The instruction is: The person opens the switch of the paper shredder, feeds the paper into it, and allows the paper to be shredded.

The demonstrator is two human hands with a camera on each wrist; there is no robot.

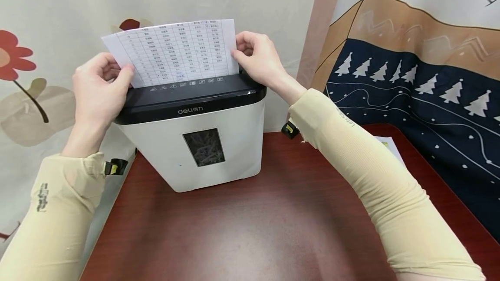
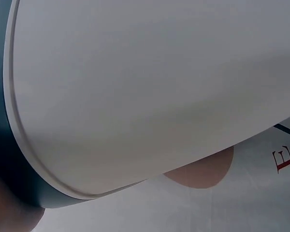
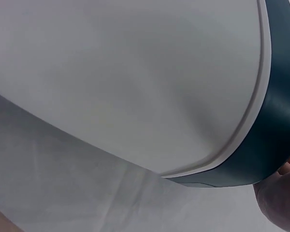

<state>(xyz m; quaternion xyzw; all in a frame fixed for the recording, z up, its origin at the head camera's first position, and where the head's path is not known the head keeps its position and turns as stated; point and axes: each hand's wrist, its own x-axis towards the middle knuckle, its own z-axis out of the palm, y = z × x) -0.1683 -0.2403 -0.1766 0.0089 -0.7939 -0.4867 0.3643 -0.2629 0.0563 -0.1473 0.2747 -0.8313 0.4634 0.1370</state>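
Note:
A white sheet of paper printed with a table of rows stands upright at the top of a paper shredder, its lower edge hidden at the black lid. My left hand pinches the sheet's left edge, thumb in front. On the opposite edge, my right hand pinches the sheet between thumb and fingers. Shreds show through the shredder's dark window. Both wrist views are filled mostly by the white shredder body, with only a bit of the right hand at the corner.
The shredder stands on a dark red wooden table. At the table's right side lies a white paper, partly behind the right sleeve. Patterned curtains hang behind and to the right.

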